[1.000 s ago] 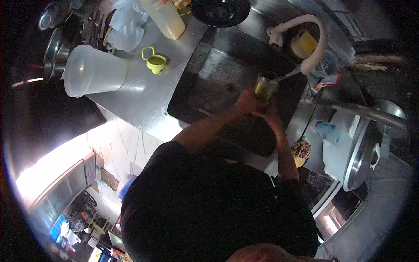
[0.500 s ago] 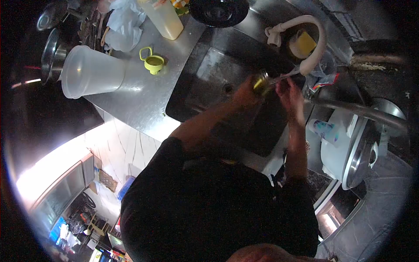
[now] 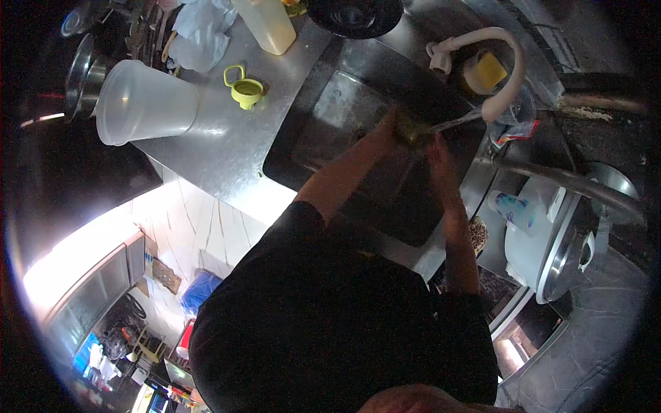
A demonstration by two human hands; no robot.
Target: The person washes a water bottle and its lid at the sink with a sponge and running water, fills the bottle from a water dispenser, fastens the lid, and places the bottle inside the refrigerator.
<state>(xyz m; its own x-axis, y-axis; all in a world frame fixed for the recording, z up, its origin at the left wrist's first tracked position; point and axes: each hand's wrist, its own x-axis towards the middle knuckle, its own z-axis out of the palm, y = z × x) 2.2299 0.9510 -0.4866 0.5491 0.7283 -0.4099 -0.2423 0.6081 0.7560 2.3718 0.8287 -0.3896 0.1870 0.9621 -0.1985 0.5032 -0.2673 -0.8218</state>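
Observation:
My left hand (image 3: 391,125) is closed around a small yellow-green container (image 3: 414,132), dim and blurred, over the dark sink (image 3: 296,134). A stream of water from the pale curved faucet (image 3: 494,110) runs onto the container. Just to the right of it is my right hand (image 3: 439,157), fingers stretched out towards the water with nothing seen in them; whether it touches the container I cannot tell. On the steel counter left of the sink sits a yellow-green lid (image 3: 246,91) with a loop handle.
Left on the counter lie a translucent bucket (image 3: 148,103), a plastic bag (image 3: 200,38) and a jug of pale liquid (image 3: 268,27). A black bowl (image 3: 354,15) stands behind the sink. Behind the faucet is a yellow sponge (image 3: 491,69). A white lidded pot (image 3: 530,241) is at the right.
My right hand has moved slightly left and down, its fingers straighter. The container has turned and looks darker. The whole view has shifted a little.

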